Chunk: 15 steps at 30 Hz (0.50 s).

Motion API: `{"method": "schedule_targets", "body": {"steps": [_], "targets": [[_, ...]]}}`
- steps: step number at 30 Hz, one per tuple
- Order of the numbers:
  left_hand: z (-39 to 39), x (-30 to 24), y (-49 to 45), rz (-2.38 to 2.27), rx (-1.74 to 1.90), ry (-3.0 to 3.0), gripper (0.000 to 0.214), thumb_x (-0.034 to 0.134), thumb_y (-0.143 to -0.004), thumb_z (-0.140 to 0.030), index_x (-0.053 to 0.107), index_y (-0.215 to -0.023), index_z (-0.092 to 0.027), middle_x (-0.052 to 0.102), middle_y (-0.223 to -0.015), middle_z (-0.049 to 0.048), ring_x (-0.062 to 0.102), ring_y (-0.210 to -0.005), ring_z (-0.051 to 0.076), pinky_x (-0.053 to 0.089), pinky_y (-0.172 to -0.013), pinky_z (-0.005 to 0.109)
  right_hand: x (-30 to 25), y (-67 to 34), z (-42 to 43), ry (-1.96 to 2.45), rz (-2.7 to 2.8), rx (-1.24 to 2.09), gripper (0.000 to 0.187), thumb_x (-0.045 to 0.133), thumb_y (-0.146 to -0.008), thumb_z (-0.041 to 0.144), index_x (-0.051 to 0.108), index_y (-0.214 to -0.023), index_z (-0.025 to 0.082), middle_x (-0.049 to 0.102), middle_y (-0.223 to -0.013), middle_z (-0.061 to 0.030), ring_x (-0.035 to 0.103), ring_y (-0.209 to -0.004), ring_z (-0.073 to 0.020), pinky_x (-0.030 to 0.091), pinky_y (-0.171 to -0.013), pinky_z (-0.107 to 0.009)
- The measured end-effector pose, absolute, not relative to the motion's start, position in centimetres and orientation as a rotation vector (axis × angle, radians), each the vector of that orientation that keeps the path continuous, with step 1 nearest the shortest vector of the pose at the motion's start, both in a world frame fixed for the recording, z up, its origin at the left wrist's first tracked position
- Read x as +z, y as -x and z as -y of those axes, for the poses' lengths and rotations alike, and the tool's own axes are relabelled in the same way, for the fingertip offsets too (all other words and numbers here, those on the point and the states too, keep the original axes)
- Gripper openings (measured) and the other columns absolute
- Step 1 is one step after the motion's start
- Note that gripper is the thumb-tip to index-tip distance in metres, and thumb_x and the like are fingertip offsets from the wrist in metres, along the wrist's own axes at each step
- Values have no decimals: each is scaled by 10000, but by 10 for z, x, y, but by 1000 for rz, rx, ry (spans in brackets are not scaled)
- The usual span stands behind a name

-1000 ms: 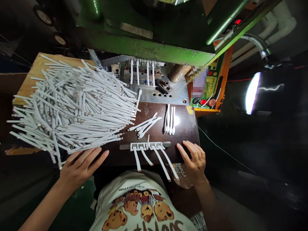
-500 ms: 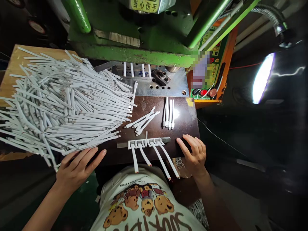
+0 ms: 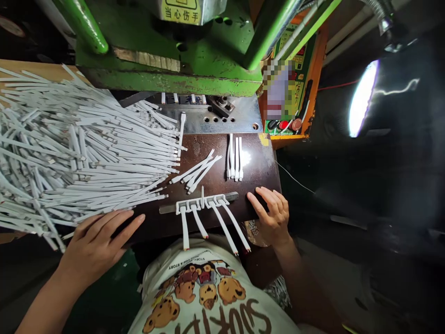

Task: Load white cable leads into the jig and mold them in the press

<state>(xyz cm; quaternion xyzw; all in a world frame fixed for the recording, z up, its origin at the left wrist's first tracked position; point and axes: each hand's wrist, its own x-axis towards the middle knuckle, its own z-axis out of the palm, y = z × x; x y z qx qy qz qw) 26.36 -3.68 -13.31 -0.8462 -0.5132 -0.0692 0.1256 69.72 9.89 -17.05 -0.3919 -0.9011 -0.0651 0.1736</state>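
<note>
My left hand [image 3: 100, 239] rests at the table's front edge with its fingers stretched out, beside a large heap of short white cables [image 3: 114, 157]. At the right edge of the table lies my right hand [image 3: 273, 213], fingers apart and holding nothing. Between the hands, a white moulded strip [image 3: 201, 202] sits on a flat metal bar [image 3: 232, 196]. Several white cables [image 3: 222, 227] hang from it toward my shirt. Behind it are a loose bunch of cables [image 3: 198, 171] and a neat row of cables [image 3: 236, 157].
A green press [image 3: 170, 79] stands over a metal plate [image 3: 239, 123], with several white cable ends [image 3: 175, 98] partly hidden beneath it. To the right is an orange control box [image 3: 306, 125] with red buttons. A bright lamp [image 3: 363, 99] shines at the far right.
The green press head has come down closer to the metal plate, covering more of the white cable ends. My view has shifted slightly; both hands stay at the table edge.
</note>
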Motion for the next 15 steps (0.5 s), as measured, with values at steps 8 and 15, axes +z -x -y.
{"method": "schedule_targets", "body": {"steps": [8, 15], "targets": [[5, -112, -284, 1593, -628, 2564, 626, 591, -944, -355, 378, -1527, -273, 658, -1084, 100, 640, -961, 275, 486, -877, 435, -131, -679, -102, 1026, 2566, 367, 470, 670, -884, 446, 610, -1314, 266, 608, -1318, -121, 553, -1246, -294, 459, -1054, -500], [-20, -117, -337, 1578, -449, 2528, 557, 564, -920, -82, 424, -1458, -124, 643, -907, 60, 639, -813, 203, 497, -767, 319, -118, -623, -128, 749, 2569, 585, 212, 523, -990, 209, 700, -1105, 191, 711, -1048, -79, 614, -951, -167, 510, -897, -326]]}}
